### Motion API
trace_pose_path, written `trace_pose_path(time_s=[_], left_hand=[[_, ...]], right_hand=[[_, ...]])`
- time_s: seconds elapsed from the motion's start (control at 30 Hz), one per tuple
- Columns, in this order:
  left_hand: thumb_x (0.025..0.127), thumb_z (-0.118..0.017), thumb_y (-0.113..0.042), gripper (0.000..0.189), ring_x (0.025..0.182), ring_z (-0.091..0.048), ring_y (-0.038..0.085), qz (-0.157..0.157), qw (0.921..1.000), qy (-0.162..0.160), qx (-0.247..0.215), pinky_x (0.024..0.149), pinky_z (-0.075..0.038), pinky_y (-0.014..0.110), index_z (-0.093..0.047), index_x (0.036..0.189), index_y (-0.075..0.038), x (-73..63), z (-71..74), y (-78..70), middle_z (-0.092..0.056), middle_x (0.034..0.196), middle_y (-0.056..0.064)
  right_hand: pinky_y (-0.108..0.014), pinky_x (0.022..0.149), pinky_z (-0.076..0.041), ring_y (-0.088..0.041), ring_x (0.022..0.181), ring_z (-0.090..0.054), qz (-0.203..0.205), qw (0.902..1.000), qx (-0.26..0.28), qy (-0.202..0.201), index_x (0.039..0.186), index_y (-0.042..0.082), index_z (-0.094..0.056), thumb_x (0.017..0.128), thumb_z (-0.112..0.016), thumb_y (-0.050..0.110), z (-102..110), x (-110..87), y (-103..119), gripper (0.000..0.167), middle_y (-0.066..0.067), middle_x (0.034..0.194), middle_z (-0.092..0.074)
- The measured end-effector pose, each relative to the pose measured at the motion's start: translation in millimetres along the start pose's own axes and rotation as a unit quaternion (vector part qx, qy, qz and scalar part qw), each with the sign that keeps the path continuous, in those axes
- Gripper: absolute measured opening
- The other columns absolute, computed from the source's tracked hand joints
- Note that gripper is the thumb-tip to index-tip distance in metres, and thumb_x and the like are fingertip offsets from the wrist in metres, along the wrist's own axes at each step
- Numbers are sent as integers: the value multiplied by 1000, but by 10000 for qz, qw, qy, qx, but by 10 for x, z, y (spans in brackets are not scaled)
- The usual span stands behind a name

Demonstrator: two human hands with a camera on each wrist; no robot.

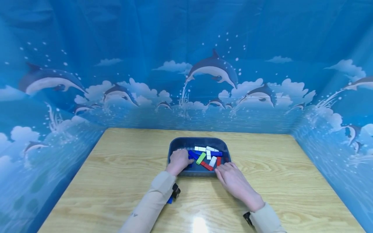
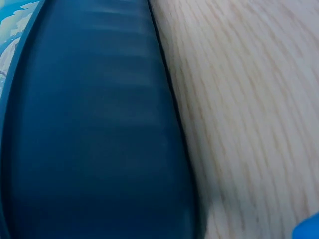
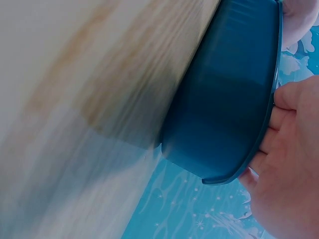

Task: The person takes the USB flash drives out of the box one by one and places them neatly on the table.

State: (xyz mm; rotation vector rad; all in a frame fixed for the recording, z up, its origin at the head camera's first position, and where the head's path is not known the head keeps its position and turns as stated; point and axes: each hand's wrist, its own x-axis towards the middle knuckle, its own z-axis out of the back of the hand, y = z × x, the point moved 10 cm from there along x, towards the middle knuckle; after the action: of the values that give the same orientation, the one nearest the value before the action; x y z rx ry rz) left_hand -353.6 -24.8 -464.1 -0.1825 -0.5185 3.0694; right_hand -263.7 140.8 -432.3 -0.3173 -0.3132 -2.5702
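A dark blue plastic bin (image 1: 198, 173) stands on the table with small bar-shaped pieces lying loose in it. Into its left end reaches my left hand (image 1: 179, 159), fingers pointing down beside blue pieces (image 1: 193, 154); its fingertips are hidden, and I cannot tell whether they hold a piece. My right hand (image 1: 233, 179) is at the near right corner, its bent fingers over the rim (image 3: 270, 107) and their tips out of sight behind it. Close by those fingers lie a red piece (image 1: 219, 160) and a white piece (image 1: 213, 161). A green piece (image 1: 201, 158) rests in the middle.
On the wooden table (image 1: 262, 155), a blue object (image 1: 170, 200) shows partly from behind the left forearm. Black wrist straps (image 1: 176, 191) are on both arms. A curtain printed with dolphins (image 1: 215, 68) surrounds the table's back and sides.
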Motion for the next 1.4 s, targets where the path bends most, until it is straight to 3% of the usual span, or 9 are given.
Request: trace_pose_path(time_s=[0.13, 0.3, 0.4, 0.47, 0.53, 0.63, 0.9, 1.17, 1.4], left_hand=[[88, -81, -31, 51, 48, -37, 11, -195, 9992, -139, -328, 42, -29, 23, -44, 57, -12, -23, 34, -25, -38, 55, -2], [87, -81, -26, 62, 46, -23, 9, -595, 9938, -570, -748, 45, -22, 24, -33, 50, -14, -50, 140, -46, -21, 50, -7], [86, -82, -25, 47, 49, -33, 6, -658, 9881, -958, -1005, 51, -33, 25, -49, 57, -11, -65, 241, -37, -37, 53, -8], [86, -82, -24, 31, 52, -46, 7, -608, 9831, -1036, -1378, 55, -43, 28, -61, 71, -8, -84, 285, -16, -53, 59, -4], [87, -81, -23, 22, 58, -60, 9, -519, 9775, -1025, -1768, 61, -51, 31, -68, 89, -6, -108, 317, 1, -68, 72, 0], [90, -78, -20, 22, 59, -68, 14, -423, 9673, -852, -2350, 59, -55, 31, -67, 101, -5, -154, 339, 8, -73, 78, 6], [90, -77, -16, 24, 60, -71, 17, -577, 9491, -946, -2949, 56, -56, 27, -65, 106, -2, -289, 443, 24, -73, 85, 9], [93, -75, -16, 27, 70, -72, 23, -391, 9332, -548, -3531, 65, -61, 36, -64, 114, -3, -419, 404, 99, -71, 90, 10], [94, -74, -16, 31, 69, -71, 17, -426, 9200, -243, -3889, 68, -62, 35, -63, 118, -1, -531, 375, 139, -70, 90, 9]], right_hand=[[-48, 106, -44, -21, 93, -65, -16, 10000, -6, -1, 95, 7, -74, 103, -58, 18, -1, -5, -7, 21, -2, 91, -72], [-47, 105, -45, -20, 92, -65, 0, 10000, -1, -15, 94, 8, -74, 103, -58, 17, -3, -8, -9, 21, -1, 90, -72], [-47, 105, -45, -21, 92, -65, 20, 10000, 5, -5, 94, 8, -74, 103, -58, 17, -1, -7, -6, 21, -1, 90, -71], [-48, 105, -45, -21, 93, -65, 20, 10000, 3, 5, 95, 7, -74, 103, -57, 17, -3, -7, -3, 21, -2, 91, -72], [-48, 106, -44, -22, 94, -65, 6, 10000, 5, 16, 95, 7, -74, 103, -57, 17, -4, -8, -5, 21, -2, 91, -72], [-49, 107, -44, -22, 94, -66, -3, 10000, 4, 13, 96, 6, -74, 103, -58, 17, -1, -10, -8, 21, -3, 92, -72], [-47, 105, -45, -21, 91, -65, 35, 10000, -21, -7, 94, 8, -74, 103, -58, 17, -7, 3, 2, 21, -1, 89, -72], [-47, 105, -45, -21, 92, -65, 51, 10000, -41, -1, 94, 7, -74, 103, -58, 17, 5, 1, 11, 20, -2, 90, -72], [-48, 107, -43, -22, 94, -66, -30, 10000, -21, 60, 96, 7, -74, 103, -57, 17, -4, 5, 3, 21, -2, 92, -72]])
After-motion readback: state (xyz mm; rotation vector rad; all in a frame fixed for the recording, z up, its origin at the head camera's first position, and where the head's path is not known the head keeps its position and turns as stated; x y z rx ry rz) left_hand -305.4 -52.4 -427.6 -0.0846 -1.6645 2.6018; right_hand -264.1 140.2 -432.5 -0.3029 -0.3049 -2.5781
